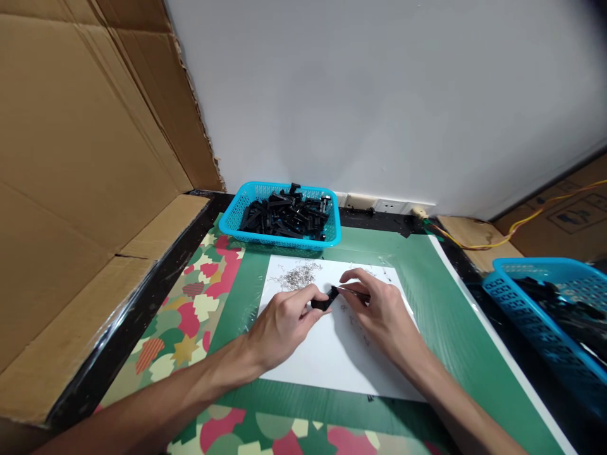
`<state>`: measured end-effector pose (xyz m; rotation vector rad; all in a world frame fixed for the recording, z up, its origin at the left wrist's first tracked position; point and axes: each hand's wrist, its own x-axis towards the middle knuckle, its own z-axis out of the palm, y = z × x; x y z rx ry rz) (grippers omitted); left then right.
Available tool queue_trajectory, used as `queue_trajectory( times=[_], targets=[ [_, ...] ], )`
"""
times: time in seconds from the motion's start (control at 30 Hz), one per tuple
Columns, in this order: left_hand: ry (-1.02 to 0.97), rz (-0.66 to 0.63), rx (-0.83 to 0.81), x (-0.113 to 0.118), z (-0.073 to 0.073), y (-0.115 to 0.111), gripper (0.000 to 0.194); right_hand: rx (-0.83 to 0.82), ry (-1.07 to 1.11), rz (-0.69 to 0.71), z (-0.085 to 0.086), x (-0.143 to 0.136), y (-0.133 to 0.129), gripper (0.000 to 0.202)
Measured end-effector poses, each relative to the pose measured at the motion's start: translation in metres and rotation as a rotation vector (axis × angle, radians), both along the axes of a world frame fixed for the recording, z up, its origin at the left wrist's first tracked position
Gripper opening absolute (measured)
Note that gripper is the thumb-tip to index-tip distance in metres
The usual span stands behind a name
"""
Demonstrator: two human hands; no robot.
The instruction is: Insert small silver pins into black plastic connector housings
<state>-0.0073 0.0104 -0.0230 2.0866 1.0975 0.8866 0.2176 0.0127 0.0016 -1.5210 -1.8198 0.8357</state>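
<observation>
Over a white sheet, my left hand grips a small black part between thumb and fingers. My right hand is closed in a pinch on a thin dark tool, whose tip meets the upper right end of the black part. A pile of tiny metal pieces lies on the sheet just beyond my left hand. Several more tiny pieces are scattered beneath and beside my right hand, partly in its shadow.
A blue basket full of black parts stands at the back. Another blue basket with black parts is at the right. Cardboard rises at the left. A yellow and red cable runs from wall sockets.
</observation>
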Motion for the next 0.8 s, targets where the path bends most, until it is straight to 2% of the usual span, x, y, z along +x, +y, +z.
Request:
queue_trajectory(
  times=[0.37,0.8],
  targets=[
    [0.017,0.001,0.018,0.0009,0.0016,-0.0004,0.012,-0.029,0.008,0.022,0.0035,0.0011,0.0024,0.011],
    [0.031,-0.032,0.151,-0.0002,0.0004,-0.0022,0.019,-0.005,-0.096,0.044,0.0027,0.0081,0.0008,0.016]
  ],
)
